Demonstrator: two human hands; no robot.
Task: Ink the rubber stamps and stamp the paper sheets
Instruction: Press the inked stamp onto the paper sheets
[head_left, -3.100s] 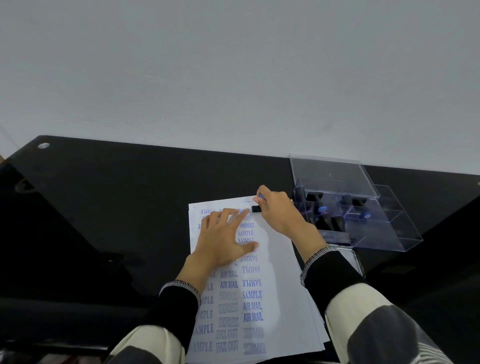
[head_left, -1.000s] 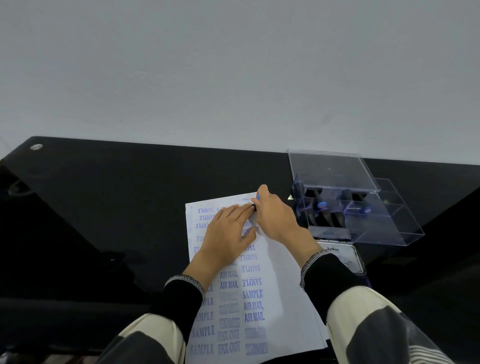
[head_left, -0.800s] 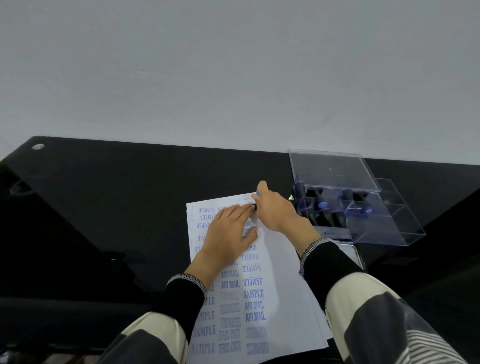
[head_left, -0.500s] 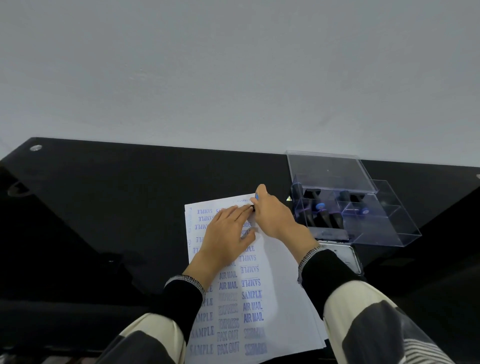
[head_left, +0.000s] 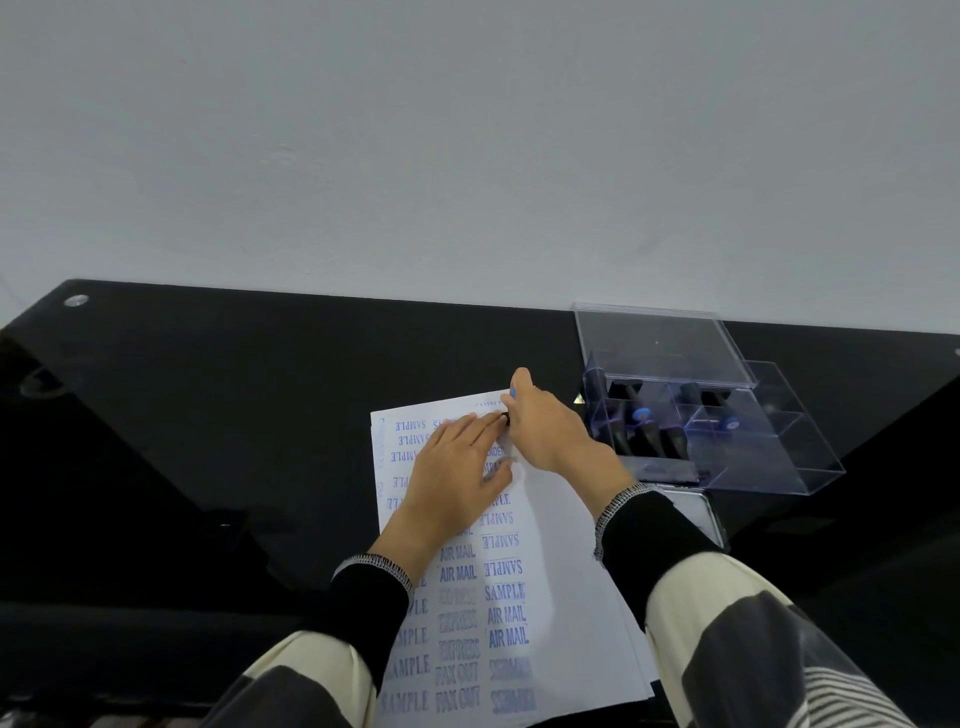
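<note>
My right hand (head_left: 550, 434) gripped the stamp (head_left: 505, 415) at the paper's (head_left: 566, 561) far edge, pressing down; my left hand (head_left: 457, 478) lay flat beside it, fingers straight, pinning the sheet. The stamp's long axis ran left-right

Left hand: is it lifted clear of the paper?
No, the left hand lies flat with straight fingers on the stamped paper, beside the right hand holding the stamp.
</note>
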